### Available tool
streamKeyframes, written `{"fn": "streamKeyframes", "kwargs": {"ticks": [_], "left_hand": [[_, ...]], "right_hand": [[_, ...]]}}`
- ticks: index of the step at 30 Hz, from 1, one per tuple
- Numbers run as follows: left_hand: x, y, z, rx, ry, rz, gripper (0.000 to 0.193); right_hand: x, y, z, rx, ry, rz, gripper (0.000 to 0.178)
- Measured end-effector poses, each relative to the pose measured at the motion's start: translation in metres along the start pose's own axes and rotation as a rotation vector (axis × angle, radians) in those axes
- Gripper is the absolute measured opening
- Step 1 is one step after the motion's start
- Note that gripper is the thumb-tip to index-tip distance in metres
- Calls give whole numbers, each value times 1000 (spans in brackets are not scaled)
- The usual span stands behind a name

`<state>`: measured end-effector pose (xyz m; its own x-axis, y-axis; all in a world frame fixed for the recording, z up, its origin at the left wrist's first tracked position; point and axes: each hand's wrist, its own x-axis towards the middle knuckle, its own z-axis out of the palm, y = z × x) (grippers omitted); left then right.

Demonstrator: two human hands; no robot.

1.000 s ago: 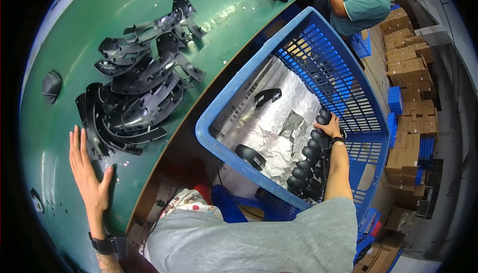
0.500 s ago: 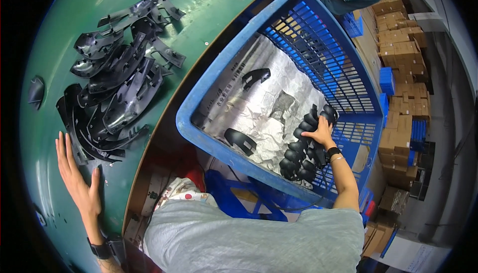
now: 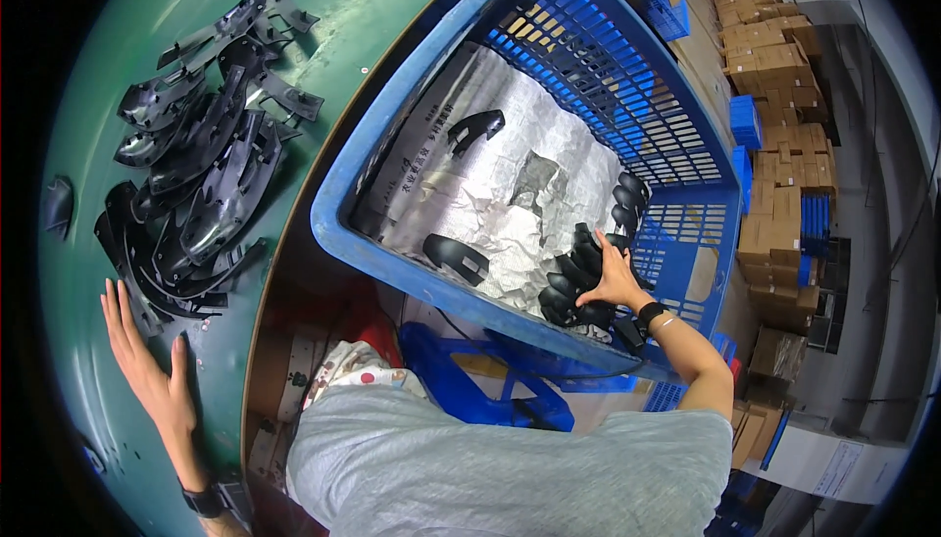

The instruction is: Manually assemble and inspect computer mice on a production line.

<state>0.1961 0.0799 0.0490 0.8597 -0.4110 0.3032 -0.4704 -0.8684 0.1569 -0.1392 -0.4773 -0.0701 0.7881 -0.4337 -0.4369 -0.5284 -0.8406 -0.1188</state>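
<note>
Fingers of the right hand (image 3: pixel 618 282) spread from the thumb across black parts (image 3: pixel 562 285) in the blue basket (image 3: pixel 335 216), any grip unclear, and uneven pressure could topple their row, while the left hand (image 3: pixel 157 388) lies thumb-out on the green table (image 3: pixel 221 370).

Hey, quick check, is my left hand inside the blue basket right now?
No, your left hand is spread over the green table, near the pile of black parts and outside the blue basket.
</note>
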Motion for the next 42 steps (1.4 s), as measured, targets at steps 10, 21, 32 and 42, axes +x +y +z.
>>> {"fn": "streamKeyframes", "kwargs": {"ticks": [10,21,32,42], "left_hand": [[4,-8,0,-29,1,12,69],[7,-18,2,-30,29,45,67],[9,-15,6,-26,28,55,64],[8,-14,9,-30,32,35,67]], "right_hand": [[-24,-15,28,-62,58,-81,141],[-14,-29,27,-2,179,-23,130],[2,-3,14,153,141,-231,116],[5,-16,17,179,156,-164,106]]}}
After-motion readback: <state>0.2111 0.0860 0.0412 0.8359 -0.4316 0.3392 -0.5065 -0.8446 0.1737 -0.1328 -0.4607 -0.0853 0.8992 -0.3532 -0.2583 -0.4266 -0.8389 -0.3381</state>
